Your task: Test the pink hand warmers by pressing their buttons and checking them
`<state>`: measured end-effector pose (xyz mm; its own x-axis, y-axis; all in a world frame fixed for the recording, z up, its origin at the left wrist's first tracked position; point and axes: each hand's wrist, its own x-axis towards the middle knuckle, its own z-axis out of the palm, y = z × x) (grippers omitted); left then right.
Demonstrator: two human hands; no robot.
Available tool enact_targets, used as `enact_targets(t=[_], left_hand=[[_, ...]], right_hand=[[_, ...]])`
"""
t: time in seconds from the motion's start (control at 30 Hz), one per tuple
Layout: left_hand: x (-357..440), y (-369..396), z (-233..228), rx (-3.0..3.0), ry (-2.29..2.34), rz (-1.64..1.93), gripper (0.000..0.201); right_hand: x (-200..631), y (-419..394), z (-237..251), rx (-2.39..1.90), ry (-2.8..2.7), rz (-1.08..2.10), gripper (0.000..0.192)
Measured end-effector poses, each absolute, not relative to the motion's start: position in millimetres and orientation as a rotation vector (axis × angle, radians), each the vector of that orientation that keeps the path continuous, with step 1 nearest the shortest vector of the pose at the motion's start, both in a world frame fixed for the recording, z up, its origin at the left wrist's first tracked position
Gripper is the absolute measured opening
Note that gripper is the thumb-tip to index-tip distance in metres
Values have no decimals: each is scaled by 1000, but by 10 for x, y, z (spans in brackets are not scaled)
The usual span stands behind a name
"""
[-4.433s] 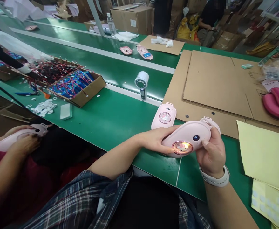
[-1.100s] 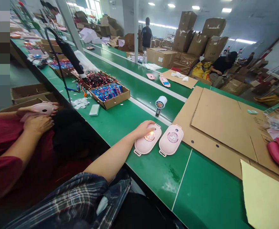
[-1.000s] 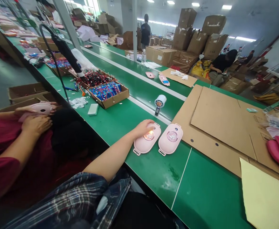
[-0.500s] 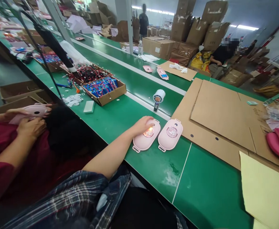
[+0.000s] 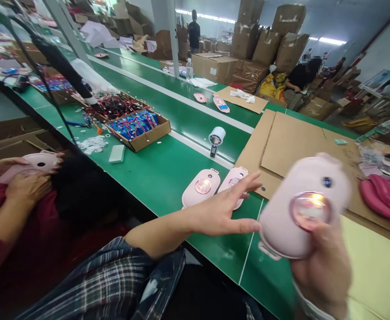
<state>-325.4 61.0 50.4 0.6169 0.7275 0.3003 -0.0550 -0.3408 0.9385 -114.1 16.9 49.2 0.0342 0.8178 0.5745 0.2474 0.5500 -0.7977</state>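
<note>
In my right hand (image 5: pixel 328 271) is a pink oval device (image 5: pixel 280 200), raised above the table at the right, thumb on its front. Its round window glows, and a small dark display on it is lit. My left hand (image 5: pixel 223 211) reaches toward that device with fingers stretched and thumb apart, holding nothing. Behind the left hand, another pink oval device (image 5: pixel 198 186) lies on the green table with its window lit. A third pink device (image 5: pixel 236 177) beside it is partly hidden by my fingers.
A handheld fan (image 5: pixel 216 138) stands upright beyond the devices. Left of it are a carton of blue battery packs (image 5: pixel 155 135) and white rings (image 5: pixel 93 144). Flat cardboard (image 5: pixel 291 138) and yellow sheets (image 5: pixel 375 266) lie right. A co-worker's hands (image 5: pixel 25 184) hold a pink part at far left.
My left hand has left the pink device on the table and moved right, opening. My right hand has come into view holding another pink device. The view has shifted slightly.
</note>
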Motion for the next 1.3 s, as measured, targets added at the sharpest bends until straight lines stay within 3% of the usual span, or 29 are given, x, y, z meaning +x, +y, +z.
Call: enact_targets(t=[0.13,0.27,0.33,0.37,0.43,0.5,0.8,1.3], left_hand=[[-3070,764,304,1466,436,811,92],[-3089,963,50,1289,471,751,86],[-3111,987,21,1230,459,715,80],[-3115,985,22,1183,437,700,78],[-3109,970,38,1086,395,683,77],[-3092,954,53,1037,385,671,76],[-3057,930,46,1014,371,553,73],[-3017,902,61,1092,256,613,76]], right_hand=[[-1028,236,296,-1216,-1608,725,41],[-677,306,216,-1482,-1812,-216,28],[-593,350,188,-1318,-1781,-492,12],[-589,372,167,-1219,-1816,-528,18],[-637,409,110,-1068,-1905,-548,36],[-707,421,54,-1010,-1954,-539,40],[-696,338,-18,-943,-2009,-448,35],[-710,312,-10,-977,-1957,-565,35]])
